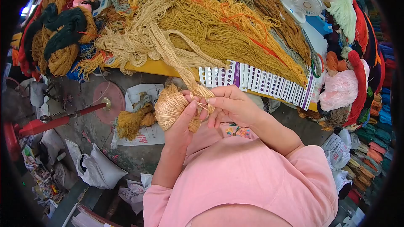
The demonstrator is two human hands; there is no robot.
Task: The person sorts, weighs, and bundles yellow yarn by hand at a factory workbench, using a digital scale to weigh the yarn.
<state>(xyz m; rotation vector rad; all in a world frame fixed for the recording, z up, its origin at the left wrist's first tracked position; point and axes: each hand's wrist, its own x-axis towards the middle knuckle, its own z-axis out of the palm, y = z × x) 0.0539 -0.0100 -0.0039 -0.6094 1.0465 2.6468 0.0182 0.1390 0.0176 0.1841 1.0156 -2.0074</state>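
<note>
A thick bundle of pale peach thread (170, 108) hangs over my left hand (184, 120), whose fingers are closed round it. Close beside it, my right hand (227, 103) pinches the beige strands (202, 91) between thumb and fingers. These strands run up from my hands to a loose heap of cream-beige thread (130, 44) on the table. The two hands nearly touch in front of my body. Where exactly the strands pass between the fingers is partly hidden.
Olive-gold thread (202, 25) covers the yellow-edged table (155, 66). White punched cards (269, 82) line its front edge. A small white fan (306, 3) stands at the back right. Coloured skeins (343, 88) flank the table. A red metal bar (63, 120) and white sacks (99, 168) are at left.
</note>
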